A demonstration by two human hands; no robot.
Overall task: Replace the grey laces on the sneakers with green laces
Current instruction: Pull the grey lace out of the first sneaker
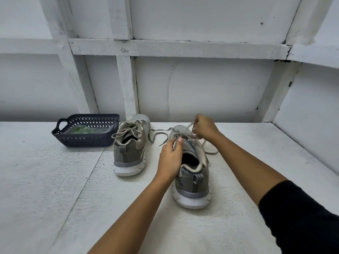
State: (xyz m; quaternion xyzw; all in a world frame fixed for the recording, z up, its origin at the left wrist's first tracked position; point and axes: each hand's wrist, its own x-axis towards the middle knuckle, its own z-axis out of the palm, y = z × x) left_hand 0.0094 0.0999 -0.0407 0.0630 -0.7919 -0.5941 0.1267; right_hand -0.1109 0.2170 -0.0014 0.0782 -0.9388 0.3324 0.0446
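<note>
Step in hand, unlacing the near right sneaker [191,173]: your left hand [170,154] grips its tongue, your right hand [203,128] pinches the grey lace [191,125] above the eyelets; next, draw it clear (green laces [80,130] wait in the far-left basket [86,117]).

Two sneakers [130,149] have matt grey knitted-cloth uppers and smooth white rubbery soles; their laces [157,133] are flat woven cloth. A dark basket [86,139] of matt perforated plastic holds a glossy clear packet [82,130] (green shows through). The white-painted worktop [55,180] looks rough and grainy. The wall [201,85] is painted wood, chipped in places.
</note>
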